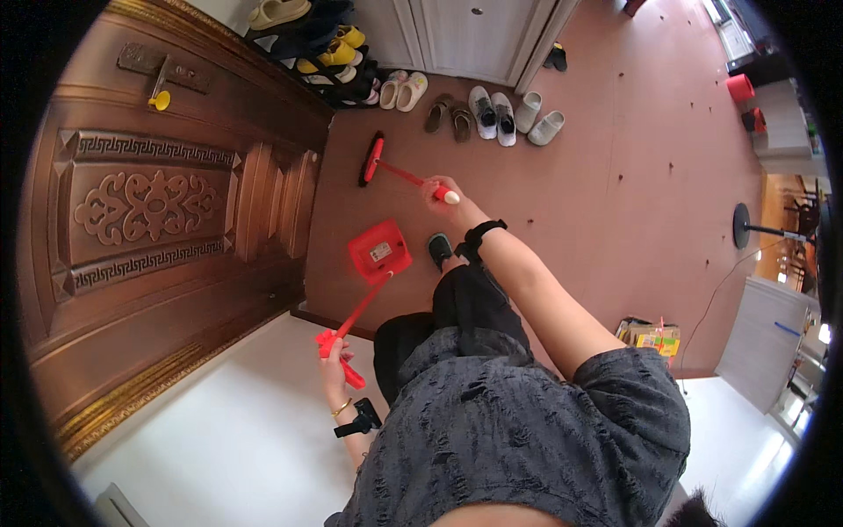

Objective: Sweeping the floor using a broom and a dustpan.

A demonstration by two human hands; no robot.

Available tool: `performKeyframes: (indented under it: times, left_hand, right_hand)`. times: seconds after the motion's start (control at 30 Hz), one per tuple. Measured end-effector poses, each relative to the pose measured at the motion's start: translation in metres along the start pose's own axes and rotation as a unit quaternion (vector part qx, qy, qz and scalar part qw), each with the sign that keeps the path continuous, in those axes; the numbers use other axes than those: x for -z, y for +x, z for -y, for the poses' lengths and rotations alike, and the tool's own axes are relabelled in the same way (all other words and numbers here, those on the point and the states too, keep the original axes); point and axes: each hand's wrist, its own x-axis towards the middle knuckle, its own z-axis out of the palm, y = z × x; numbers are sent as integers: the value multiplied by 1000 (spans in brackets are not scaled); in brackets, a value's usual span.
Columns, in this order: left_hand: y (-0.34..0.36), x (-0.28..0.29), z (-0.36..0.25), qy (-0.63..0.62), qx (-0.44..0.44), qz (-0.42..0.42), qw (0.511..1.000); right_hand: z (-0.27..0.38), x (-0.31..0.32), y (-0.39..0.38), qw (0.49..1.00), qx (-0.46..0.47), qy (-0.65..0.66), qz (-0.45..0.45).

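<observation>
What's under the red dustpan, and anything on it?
A pale label shows on the upward side of the red dustpan, whose handle the left hand holds. Reddish-brown floor shows around it; whatever lies directly beneath is covered, so I can't tell.

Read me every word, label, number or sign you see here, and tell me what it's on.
No text is legible.
White rectangular label on the red plastic dustpan: too small to read.
Yellow-and-brown cardboard package: any print is too small and blurred to read.
</observation>
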Motion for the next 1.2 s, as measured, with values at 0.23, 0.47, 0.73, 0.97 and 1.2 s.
performKeyframes:
  times: [0.23,0.47,0.73,0.97,1.2]
  left_hand:
    - [21,-28,-24,6,-30,30,999]
    - [36,-78,-21,16,-20,106,994]
    - [-19,-124,9,-32,-19,70,997]
    - [-105,-153,64,-116,-37,-37,992]
    - [-181,-149,114,-124,-28,-35,991]
  right_hand:
    - [54,35,-86,994,69,25,81]
    - [73,103,-278,977,159,99,103]
    - [80,165,-439,945,247,171,126]
    - [89,174,-511,968,209,126,60]
    - [52,156,-515,985,143,-35,-91]
